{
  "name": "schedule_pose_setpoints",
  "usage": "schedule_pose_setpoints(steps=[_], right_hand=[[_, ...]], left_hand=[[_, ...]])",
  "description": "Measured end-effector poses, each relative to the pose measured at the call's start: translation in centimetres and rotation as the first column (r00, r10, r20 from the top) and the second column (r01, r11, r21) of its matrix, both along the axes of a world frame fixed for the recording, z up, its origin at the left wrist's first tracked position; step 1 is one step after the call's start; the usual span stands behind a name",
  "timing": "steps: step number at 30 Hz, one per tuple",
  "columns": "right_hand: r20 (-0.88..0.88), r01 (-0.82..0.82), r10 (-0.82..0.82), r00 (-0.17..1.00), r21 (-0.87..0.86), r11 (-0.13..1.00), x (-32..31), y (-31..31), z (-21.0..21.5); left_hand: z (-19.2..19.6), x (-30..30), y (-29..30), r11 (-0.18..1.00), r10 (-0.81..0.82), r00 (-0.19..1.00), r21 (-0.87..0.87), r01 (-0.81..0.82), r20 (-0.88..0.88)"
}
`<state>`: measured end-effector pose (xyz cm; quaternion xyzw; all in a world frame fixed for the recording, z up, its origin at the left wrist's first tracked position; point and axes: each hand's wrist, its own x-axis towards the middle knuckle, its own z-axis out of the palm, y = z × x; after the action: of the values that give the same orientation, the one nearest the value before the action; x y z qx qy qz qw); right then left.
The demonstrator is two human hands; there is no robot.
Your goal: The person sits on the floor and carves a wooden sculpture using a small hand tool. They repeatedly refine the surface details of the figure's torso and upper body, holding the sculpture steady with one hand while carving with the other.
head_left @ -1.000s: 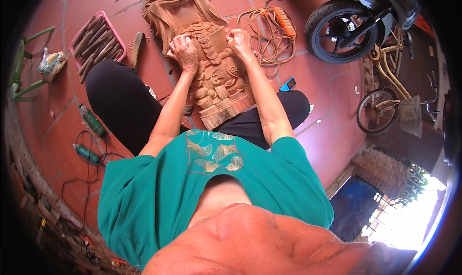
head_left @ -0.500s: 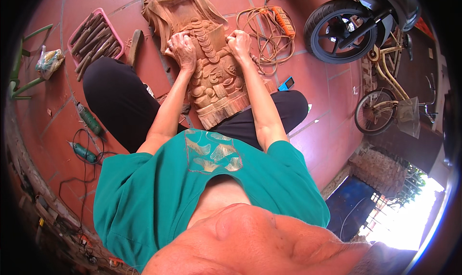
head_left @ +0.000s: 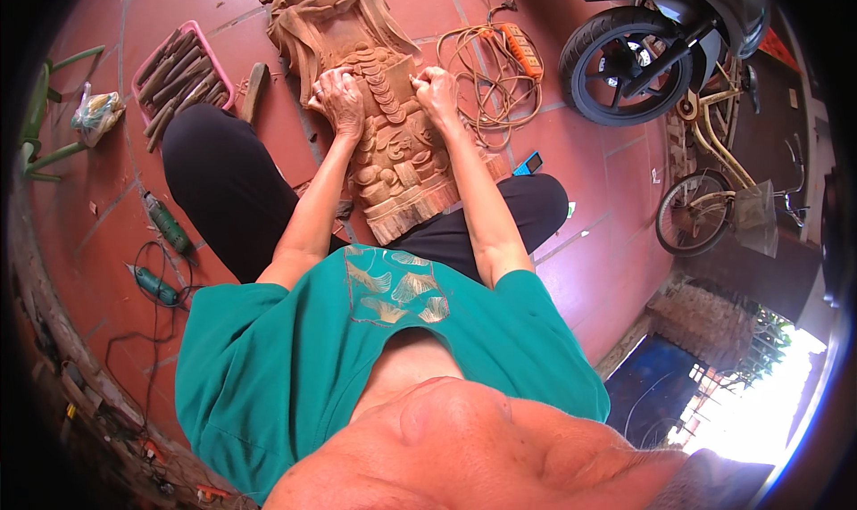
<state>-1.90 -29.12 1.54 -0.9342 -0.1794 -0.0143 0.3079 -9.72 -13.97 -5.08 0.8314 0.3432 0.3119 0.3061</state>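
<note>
A brown wood carving (head_left: 403, 157) with scroll relief lies between my bent legs, its near end close to my shirt. My left hand (head_left: 339, 101) is closed over its left edge, fingers bent against the wood. On the opposite edge my right hand (head_left: 436, 92) is curled into a fist-like pinch touching the relief. Whatever its fingers hold, if anything, is hidden.
On the left are a pink basket (head_left: 141, 89) of chisel-like tools, a wooden piece (head_left: 254, 92), two green power tools (head_left: 168, 224) and a green stool (head_left: 55, 160). On the right, an orange power strip (head_left: 521, 51) with coiled cord, a blue phone (head_left: 528, 164), a motorbike wheel (head_left: 578, 68) and a bicycle (head_left: 694, 214).
My right hand has slid slightly toward me and inward along the carving. My left hand keeps its place on the left edge. The whole view has shifted a little.
</note>
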Motion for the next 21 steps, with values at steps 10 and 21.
schedule_pose_setpoints(steps=[10, 21], right_hand=[[0.304, 0.079, -0.057, 0.951, -0.059, 0.995, 3.0, 2.1, -2.3], [0.195, -0.142, 0.151, 0.969, -0.059, 0.988, -1.1, -0.2, -0.9]], left_hand=[[0.1, 0.0, -0.2, 1.000, -0.008, 1.000, 0.006, 0.008, 0.016], [-0.6, 0.2, 0.1, 0.999, 0.028, 0.999, 0.019, -0.028, 0.029]])
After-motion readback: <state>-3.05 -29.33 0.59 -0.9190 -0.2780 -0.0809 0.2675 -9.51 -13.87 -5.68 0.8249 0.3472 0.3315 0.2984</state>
